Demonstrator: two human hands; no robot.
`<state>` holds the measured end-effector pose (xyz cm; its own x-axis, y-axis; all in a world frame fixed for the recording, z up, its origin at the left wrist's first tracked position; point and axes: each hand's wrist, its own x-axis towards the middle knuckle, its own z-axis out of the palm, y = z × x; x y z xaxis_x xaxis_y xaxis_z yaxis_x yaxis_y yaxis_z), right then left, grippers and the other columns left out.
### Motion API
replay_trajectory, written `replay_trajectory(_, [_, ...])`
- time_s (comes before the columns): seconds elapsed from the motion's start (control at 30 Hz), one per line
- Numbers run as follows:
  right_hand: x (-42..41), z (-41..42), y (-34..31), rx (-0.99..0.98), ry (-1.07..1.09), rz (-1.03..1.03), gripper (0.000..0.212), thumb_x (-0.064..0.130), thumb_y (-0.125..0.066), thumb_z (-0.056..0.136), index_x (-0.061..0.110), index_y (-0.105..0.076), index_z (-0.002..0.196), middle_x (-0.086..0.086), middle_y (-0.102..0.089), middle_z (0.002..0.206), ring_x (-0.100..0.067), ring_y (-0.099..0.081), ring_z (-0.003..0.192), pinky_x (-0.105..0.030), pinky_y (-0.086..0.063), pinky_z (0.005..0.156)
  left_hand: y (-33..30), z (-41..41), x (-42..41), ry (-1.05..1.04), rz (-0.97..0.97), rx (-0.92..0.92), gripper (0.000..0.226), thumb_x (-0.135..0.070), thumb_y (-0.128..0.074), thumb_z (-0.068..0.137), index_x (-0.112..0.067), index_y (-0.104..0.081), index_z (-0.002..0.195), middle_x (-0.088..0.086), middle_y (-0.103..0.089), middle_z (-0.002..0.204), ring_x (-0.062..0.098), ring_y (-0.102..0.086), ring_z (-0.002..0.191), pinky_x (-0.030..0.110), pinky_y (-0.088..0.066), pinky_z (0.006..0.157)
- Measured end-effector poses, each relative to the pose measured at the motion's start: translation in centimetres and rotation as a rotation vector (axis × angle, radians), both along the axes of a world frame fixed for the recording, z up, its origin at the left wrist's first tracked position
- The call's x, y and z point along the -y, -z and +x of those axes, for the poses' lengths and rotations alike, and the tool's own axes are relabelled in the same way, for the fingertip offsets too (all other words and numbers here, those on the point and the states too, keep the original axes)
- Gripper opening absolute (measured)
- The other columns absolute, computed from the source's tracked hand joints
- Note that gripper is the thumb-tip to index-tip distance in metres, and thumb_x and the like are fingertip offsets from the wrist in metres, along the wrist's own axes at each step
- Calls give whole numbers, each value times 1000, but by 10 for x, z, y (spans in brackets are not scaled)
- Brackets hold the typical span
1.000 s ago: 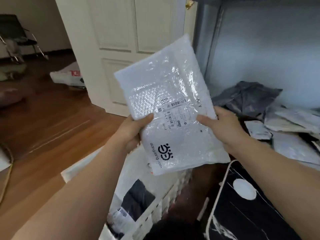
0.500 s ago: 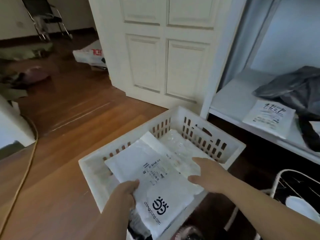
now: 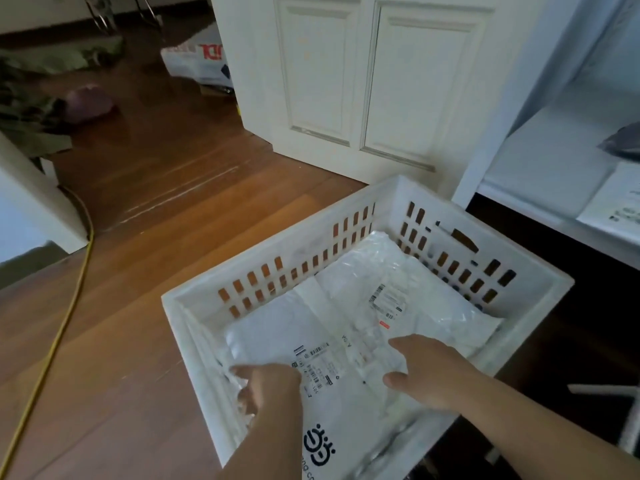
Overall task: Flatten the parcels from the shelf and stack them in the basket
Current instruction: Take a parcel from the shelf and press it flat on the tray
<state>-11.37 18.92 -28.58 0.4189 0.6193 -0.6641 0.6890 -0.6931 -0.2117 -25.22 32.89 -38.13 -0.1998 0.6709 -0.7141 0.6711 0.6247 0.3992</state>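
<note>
A white bubble-mailer parcel (image 3: 322, 344) with a black logo and a shipping label lies on top of the pile inside the white slotted basket (image 3: 349, 209) on the floor. My left hand (image 3: 268, 388) holds the parcel's left edge, thumb on top and fingers curled at the rim. My right hand (image 3: 427, 370) rests palm-down on the parcel's right half, fingers spread. A second clear bubble parcel (image 3: 412, 278) with a label lies under it toward the far corner. On the shelf (image 3: 526, 168) at the right sit a white labelled parcel (image 3: 616, 202) and a grey bag (image 3: 623, 140).
A white panelled door (image 3: 346, 81) stands behind the basket. A yellow cable (image 3: 65, 317) runs across the wooden floor at the left. A white plastic bag (image 3: 197, 58) and dark clothes (image 3: 38, 109) lie farther back. A white wire frame (image 3: 606, 389) stands at the right edge.
The parcel went from held up in front of me down into the basket. My view tilted down, and my right hand shifted from the parcel's edge onto its top.
</note>
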Motion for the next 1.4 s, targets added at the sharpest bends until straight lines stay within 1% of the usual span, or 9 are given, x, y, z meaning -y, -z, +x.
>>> replay_trajectory(0.1, [1, 5, 6, 33, -30, -20, 63, 48, -43, 98, 23, -22, 152, 1, -29, 155, -19, -31, 141, -35, -26, 114, 8, 18, 28, 575, 344, -349, 89, -13, -47, 94, -23, 23, 149, 27, 22, 153, 45, 9, 144, 50, 0, 117])
replay_trajectory(0.17, [1, 7, 12, 50, -54, -28, 61, 48, -43, 98, 25, -24, 151, 0, -31, 154, -20, -33, 139, -36, -27, 113, 20, 27, 39, 1013, 499, -368, 75, -29, -34, 100, -29, 22, 149, 15, 36, 151, 40, 27, 141, 55, 11, 116])
replay_trajectory(0.23, [0, 5, 16, 68, -93, -33, 61, 49, -43, 98, 27, -23, 152, 0, -32, 154, -21, -34, 138, -38, -28, 112, 34, 31, 40, 1281, 415, -294, 70, -57, -26, 97, -41, 19, 148, 2, 38, 150, 35, 34, 138, 66, 15, 109])
replay_trajectory(0.3, [-2, 3, 20, 87, -140, -50, 62, 49, -44, 98, 29, -22, 152, -1, -31, 154, -22, -34, 139, -39, -28, 112, 44, 30, 36, 1397, 289, -307, 82, -80, -25, 83, -48, 20, 144, -2, 38, 151, 34, 37, 137, 73, 18, 99])
replay_trajectory(0.53, [-10, 6, 34, 113, -207, -113, 63, 49, -43, 97, 30, -19, 152, -3, -28, 156, -23, -31, 140, -39, -27, 110, 62, 23, 27, 1477, 148, -424, 111, -86, -51, 65, -55, 28, 136, -2, 46, 145, 34, 42, 133, 82, 16, 87])
replay_trajectory(0.77, [-9, 12, 33, 82, -138, -2, 58, 45, -45, 98, 26, -29, 150, -3, -34, 152, -23, -34, 138, -39, -28, 112, 75, 22, 26, 1476, 131, -397, 110, -86, -50, 66, -57, 32, 133, -3, 50, 142, 32, 43, 132, 82, 13, 90])
replay_trajectory(0.97, [23, 37, -2, 197, -92, 56, 56, 46, -41, 99, 24, -31, 149, -4, -36, 151, -23, -33, 138, -42, -27, 113, 41, 35, 17, 1454, 96, -316, 103, -68, -61, 76, -54, 16, 143, -3, 38, 152, 33, 30, 141, 80, -7, 100])
replay_trajectory(1.23, [139, 65, -69, 406, 129, 150, 56, 51, -36, 100, 20, -37, 146, -5, -29, 155, -24, -20, 144, -43, -24, 115, -103, 144, 63, 1499, 666, -62, 86, -52, -56, 90, -33, 0, 153, 5, 18, 160, 35, 7, 147, 63, -23, 111])
replay_trajectory(1.4, [247, 87, -102, 482, 326, 108, 61, 53, -37, 99, 21, -31, 150, -5, -14, 161, -21, -5, 149, -40, -18, 117, -189, 189, 150, 1580, 832, 214, 71, -44, -54, 94, -23, -19, 152, 6, -3, 161, 28, -38, 137, 41, -38, 104])
